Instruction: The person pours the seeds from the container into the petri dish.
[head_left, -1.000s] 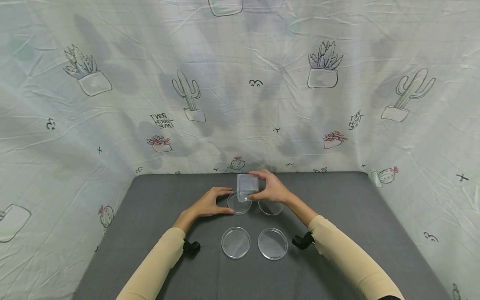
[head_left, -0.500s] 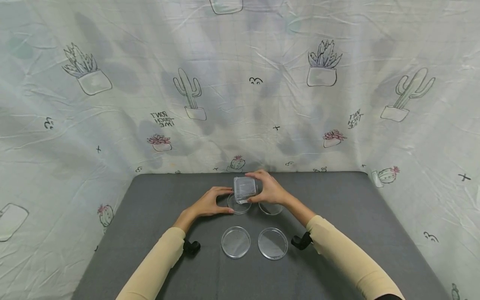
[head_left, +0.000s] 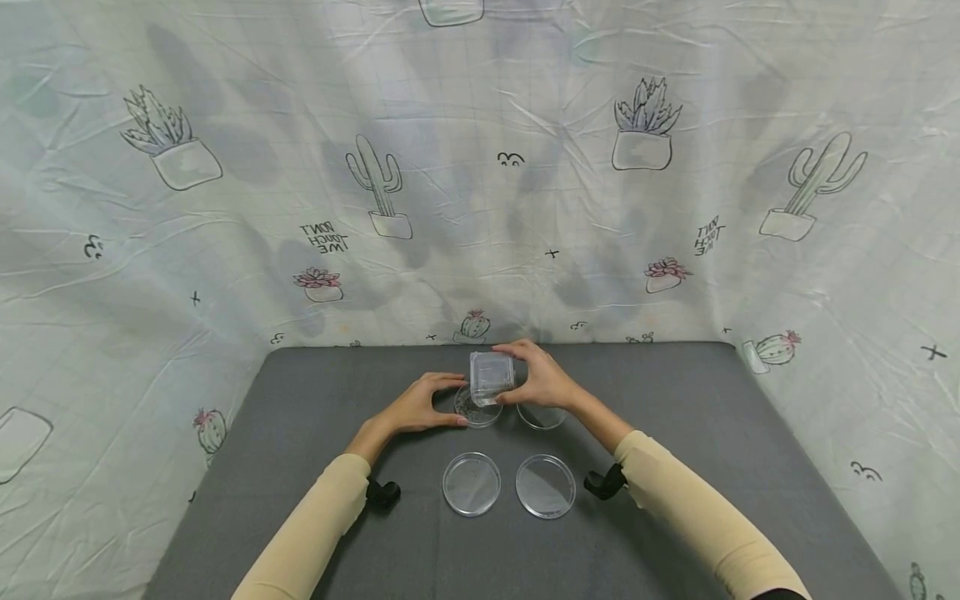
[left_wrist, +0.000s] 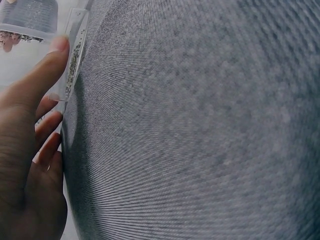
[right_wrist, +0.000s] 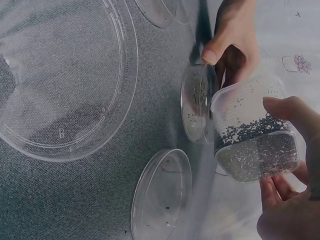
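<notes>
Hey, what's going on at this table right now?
A person is tipping a clear plastic tub of small dark grains, held in the right hand, over a shallow clear dish at the far left of four. The left hand has its grip on that dish's rim. A few grains already lie in it. The far right dish sits partly behind the right hand, and the two near dishes lie untouched on the grey table.

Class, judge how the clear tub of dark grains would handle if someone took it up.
The tub looks thin and clear, so it probably flexes when squeezed. Tilted and open toward the dish, it likely spills easily. It seems light: the right hand holds it alone.
</notes>
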